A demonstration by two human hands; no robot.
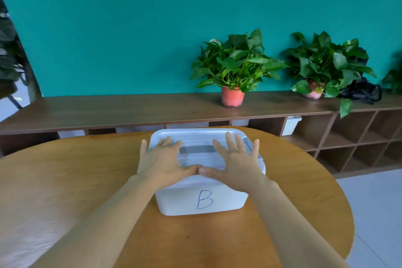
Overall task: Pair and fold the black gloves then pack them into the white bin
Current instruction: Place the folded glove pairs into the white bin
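While splayed, hands (162,160) (236,162) atop white bin (178,201)

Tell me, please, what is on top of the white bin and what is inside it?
Its white lid, with the left hand and right hand spread flat on it. The closed lid hides whatever is inside.

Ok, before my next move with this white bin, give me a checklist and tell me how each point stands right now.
1. The lid sits on the white bin: ok.
2. The left hand and right hand lie flat on the lid, fingers straight, holding nothing: ok.
3. The black gloves are packed inside: cannot tell; the bin is opaque and no gloves are in view.
4. The lid is latched all round: cannot tell.
5. The white bin stands whole on the table, back from its near edge: ok.
6. The letter B faces the person: ok.
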